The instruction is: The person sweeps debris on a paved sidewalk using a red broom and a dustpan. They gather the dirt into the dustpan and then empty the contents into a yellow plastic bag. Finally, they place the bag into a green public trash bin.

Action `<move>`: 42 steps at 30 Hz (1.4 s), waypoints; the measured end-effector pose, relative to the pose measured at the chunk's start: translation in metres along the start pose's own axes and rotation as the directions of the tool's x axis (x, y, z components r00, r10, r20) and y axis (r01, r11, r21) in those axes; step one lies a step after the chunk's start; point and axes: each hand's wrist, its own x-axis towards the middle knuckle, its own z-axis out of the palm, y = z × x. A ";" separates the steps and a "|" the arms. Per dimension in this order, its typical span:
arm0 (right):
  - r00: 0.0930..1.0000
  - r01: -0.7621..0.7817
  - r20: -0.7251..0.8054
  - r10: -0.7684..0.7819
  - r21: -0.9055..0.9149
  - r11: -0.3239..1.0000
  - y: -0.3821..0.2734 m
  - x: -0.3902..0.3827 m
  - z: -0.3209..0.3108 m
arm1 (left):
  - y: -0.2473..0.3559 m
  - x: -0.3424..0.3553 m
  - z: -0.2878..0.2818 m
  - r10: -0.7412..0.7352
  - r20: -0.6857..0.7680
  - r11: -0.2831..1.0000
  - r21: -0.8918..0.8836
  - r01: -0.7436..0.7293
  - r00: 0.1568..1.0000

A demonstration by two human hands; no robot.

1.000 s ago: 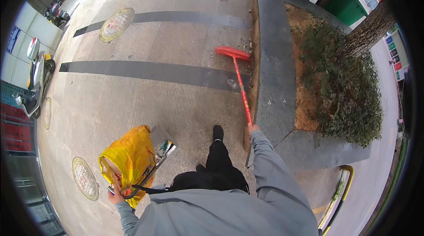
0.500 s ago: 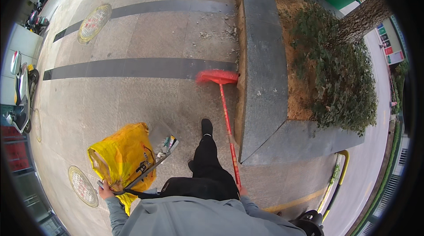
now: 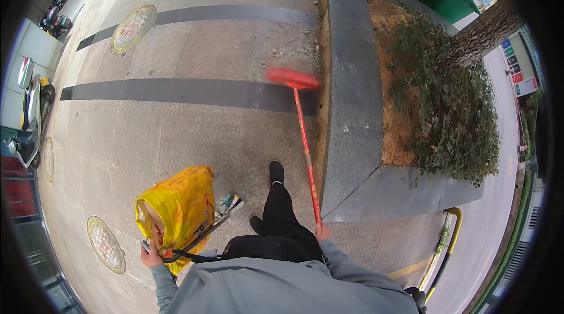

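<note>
My right hand (image 3: 323, 233) is closed round the red handle of a broom (image 3: 306, 149). The broom's red bristle head (image 3: 292, 78) reaches forward over the paving, its right end close to the planter wall, just short of loose grit and rubble (image 3: 292, 51). At the lower left my left hand (image 3: 151, 255) grips the end of a long-handled dustpan (image 3: 223, 187). Scraps of litter (image 3: 226, 203) lie in the pan. A yellow plastic bag (image 3: 179, 202) hangs against the dustpan's handle beside my left hand, its mouth gaping; whether my fingers also hold it is hidden.
A grey stone planter edge (image 3: 354, 108) runs along the right, with a shrub (image 3: 449, 102) and tree trunk (image 3: 484, 29) inside. Round manhole covers (image 3: 106, 244) lie on the left paving. A parked scooter (image 3: 32, 111) stands far left. A yellow-black rail (image 3: 449, 243) curves at lower right.
The broom head has moved forward, away from me and nearer the rubble. My right hand has come further forward with the handle. My left hand, dustpan and bag sit slightly further right in view.
</note>
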 end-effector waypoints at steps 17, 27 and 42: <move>0.999 -0.020 0.020 0.026 -0.238 0.971 -0.040 0.001 -0.056 | 0.048 0.015 0.026 0.044 -0.173 0.999 -0.003 -0.046 0.984; 0.964 -0.234 0.100 0.246 -0.118 0.965 0.006 0.053 -0.051 | 0.105 0.054 0.057 -0.037 -0.295 0.999 -0.027 0.031 0.955; 0.880 -0.299 0.245 0.407 -0.379 0.876 -0.126 0.195 -0.122 | 0.180 0.143 0.206 -0.035 -0.221 0.991 -0.132 0.006 0.975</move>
